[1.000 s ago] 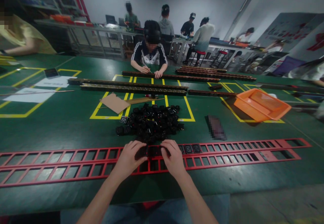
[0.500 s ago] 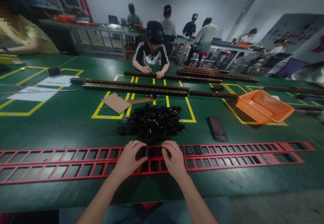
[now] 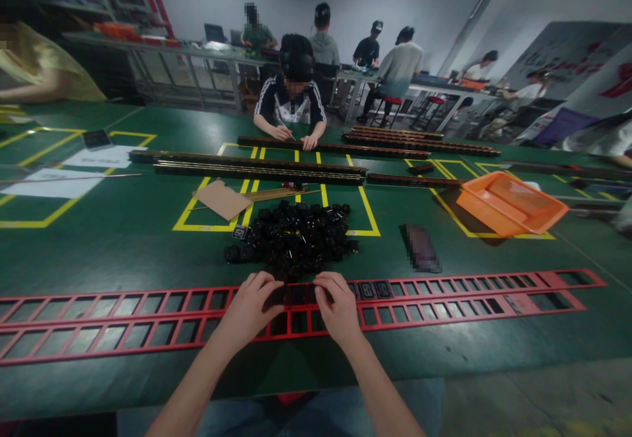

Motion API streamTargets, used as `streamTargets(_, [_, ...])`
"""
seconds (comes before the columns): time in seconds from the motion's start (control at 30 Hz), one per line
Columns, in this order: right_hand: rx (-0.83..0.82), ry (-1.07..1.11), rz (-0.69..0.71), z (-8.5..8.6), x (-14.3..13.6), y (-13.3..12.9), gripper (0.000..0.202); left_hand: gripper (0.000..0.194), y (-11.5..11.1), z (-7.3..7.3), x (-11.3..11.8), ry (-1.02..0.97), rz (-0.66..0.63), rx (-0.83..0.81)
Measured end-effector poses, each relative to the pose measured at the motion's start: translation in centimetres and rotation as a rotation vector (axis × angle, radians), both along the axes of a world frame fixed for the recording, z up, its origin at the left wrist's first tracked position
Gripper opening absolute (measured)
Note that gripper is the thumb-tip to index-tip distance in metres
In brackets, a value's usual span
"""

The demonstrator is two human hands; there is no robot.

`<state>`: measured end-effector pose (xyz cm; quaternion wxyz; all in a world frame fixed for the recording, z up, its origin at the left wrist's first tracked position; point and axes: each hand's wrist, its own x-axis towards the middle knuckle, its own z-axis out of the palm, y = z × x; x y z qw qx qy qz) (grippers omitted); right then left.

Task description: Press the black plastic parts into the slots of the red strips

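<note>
The green surface (image 3: 123, 253), marked with yellow outlines, spreads under everything, and on the far wall a banner (image 3: 567, 62) carries lettering too soft to read. Along the near side of the surface lies a long red frame (image 3: 301, 307), slim and ladder-like, with two parallel rows of rectangular slots and a wider opening at the right end of each row. Just beyond its middle sits a heap of small black blocks (image 3: 296, 233), glossy in places, with a few red specks. Toward the left lie white sheets (image 3: 52, 183) with print too blurred to read. The left hand (image 3: 254, 302) and right hand (image 3: 338, 305) bend over the middle of the frame, one on each side of a slot in its far row. The left fingers are narrowly parted from the thumb over a dark patch; the right fingers curl down, also narrow; whether either hand grips a piece I cannot tell. Right of the right hand, black square modules (image 3: 375, 289) sit side by side in slots, their faces bearing a pale outlined pattern. Smallest, a single plain dark module (image 3: 299, 293) lies in the far row between the two sets of fingertips.
</note>
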<state>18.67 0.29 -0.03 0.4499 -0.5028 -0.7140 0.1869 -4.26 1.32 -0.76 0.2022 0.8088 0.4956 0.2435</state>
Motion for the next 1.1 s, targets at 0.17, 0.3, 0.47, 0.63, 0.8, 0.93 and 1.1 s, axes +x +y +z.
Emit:
streamTargets(0.17, [-0.002,0.022,0.001,-0.2,0.1,0.1,0.018,0.037,0.1,1.2,0.1,0.080,-0.020,-0.031])
streamTargets(0.3, [-0.009,0.024,0.006,-0.2,0.1,0.1,0.018,0.033,0.2,1.9,0.2,0.122,-0.044,-0.066])
streamTargets(0.47, [-0.008,0.019,0.002,-0.1,0.1,0.1,0.018,0.032,0.3,1.7,0.4,0.105,-0.034,-0.079])
streamTargets(0.63, [-0.007,0.014,0.013,-0.1,0.1,0.1,0.018,0.031,0.4,1.5,0.2,0.064,-0.015,-0.093])
streamTargets(0.8, [0.000,0.028,0.015,0.1,0.0,0.1,0.019,0.029,0.7,1.7,0.1,0.058,-0.024,-0.088])
streamTargets(0.93, [-0.007,0.048,0.010,0.2,0.1,0.0,0.018,0.031,0.9,2.4,0.7,0.188,-0.011,-0.094])
streamTargets(1.1, [-0.004,0.056,0.005,0.1,0.1,0.0,0.019,0.025,0.7,2.7,1.3,0.291,0.033,-0.078])
